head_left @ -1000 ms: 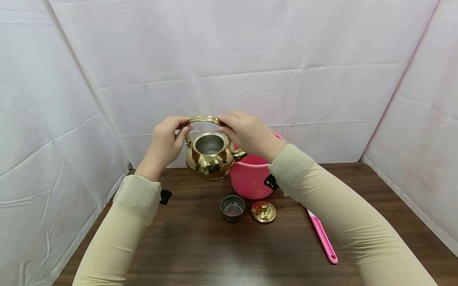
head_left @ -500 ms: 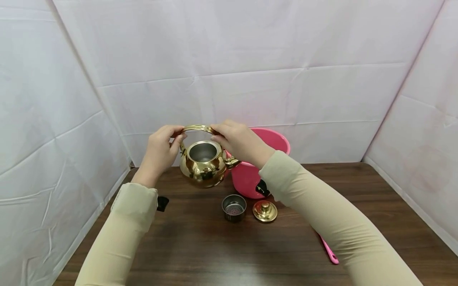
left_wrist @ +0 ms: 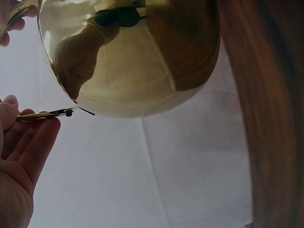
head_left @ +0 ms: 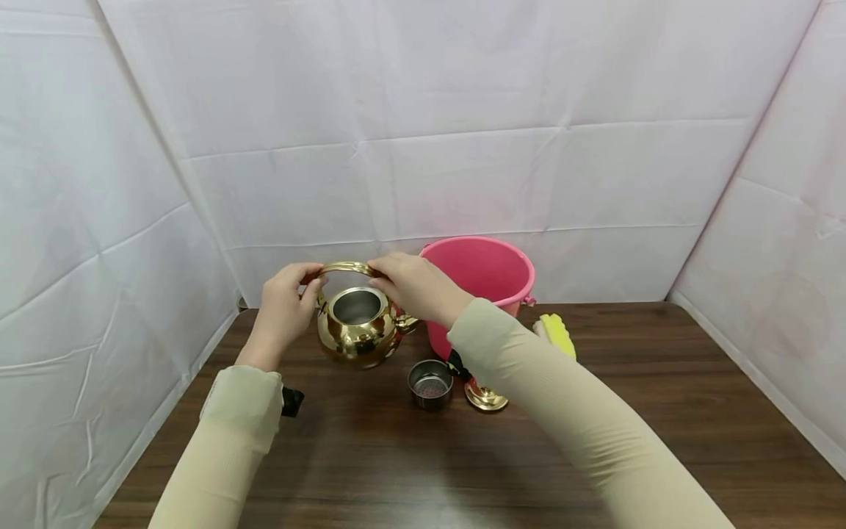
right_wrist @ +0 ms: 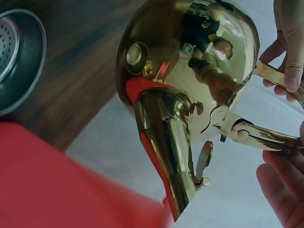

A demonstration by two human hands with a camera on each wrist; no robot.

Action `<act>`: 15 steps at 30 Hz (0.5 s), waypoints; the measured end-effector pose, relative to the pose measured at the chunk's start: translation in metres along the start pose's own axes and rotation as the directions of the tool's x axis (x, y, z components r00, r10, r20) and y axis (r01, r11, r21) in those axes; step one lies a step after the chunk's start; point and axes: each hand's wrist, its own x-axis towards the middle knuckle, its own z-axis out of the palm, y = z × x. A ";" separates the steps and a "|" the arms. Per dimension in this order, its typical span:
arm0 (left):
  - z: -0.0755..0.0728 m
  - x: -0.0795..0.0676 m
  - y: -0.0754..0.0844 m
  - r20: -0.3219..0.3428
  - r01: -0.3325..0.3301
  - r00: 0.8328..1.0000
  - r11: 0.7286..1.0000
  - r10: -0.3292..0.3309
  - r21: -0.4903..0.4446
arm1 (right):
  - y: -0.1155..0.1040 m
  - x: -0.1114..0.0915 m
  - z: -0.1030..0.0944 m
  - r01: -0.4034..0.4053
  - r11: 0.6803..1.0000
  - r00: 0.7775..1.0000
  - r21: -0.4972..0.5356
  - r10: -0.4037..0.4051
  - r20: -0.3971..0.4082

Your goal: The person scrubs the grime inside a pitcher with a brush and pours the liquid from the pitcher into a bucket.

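Note:
A shiny gold teapot [head_left: 357, 334] without its lid hangs by its arched handle [head_left: 346, 267], left of the pink bucket. My left hand [head_left: 284, 305] pinches the handle's left side between thumb and fingers. On the right side of the same handle, my right hand [head_left: 419, 283] grips with thumb and fingers. In the right wrist view the spout [right_wrist: 166, 147] points toward the bucket's red-looking wall. The left wrist view shows the round gold body [left_wrist: 137, 61] close up, with its opening out of sight.
Behind my right hand stands the pink bucket [head_left: 482, 264]. On the brown table [head_left: 370, 470] sit a perforated metal strainer [head_left: 430, 383] and a gold lid [head_left: 485, 398], partly under my right sleeve. A yellow-and-white sponge-like item [head_left: 557, 334] lies farther right. White cloth walls [head_left: 463, 176] surround the table.
Both hands have moved left and down with the teapot, away from in front of the bucket. The yellow item has come into view, and my right arm now covers the pink-handled tool.

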 end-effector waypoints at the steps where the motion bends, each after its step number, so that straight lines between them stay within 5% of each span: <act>1: 0.001 -0.003 -0.002 0.001 0.014 1.000 1.000 -0.014 -0.001 | 0.000 0.000 0.003 -0.002 1.000 1.000 -0.003 0.002 0.009; 15: 0.013 -0.027 -0.021 0.010 0.111 0.994 0.993 -0.110 -0.029 | -0.004 0.001 0.036 -0.069 0.998 0.995 0.004 0.068 0.069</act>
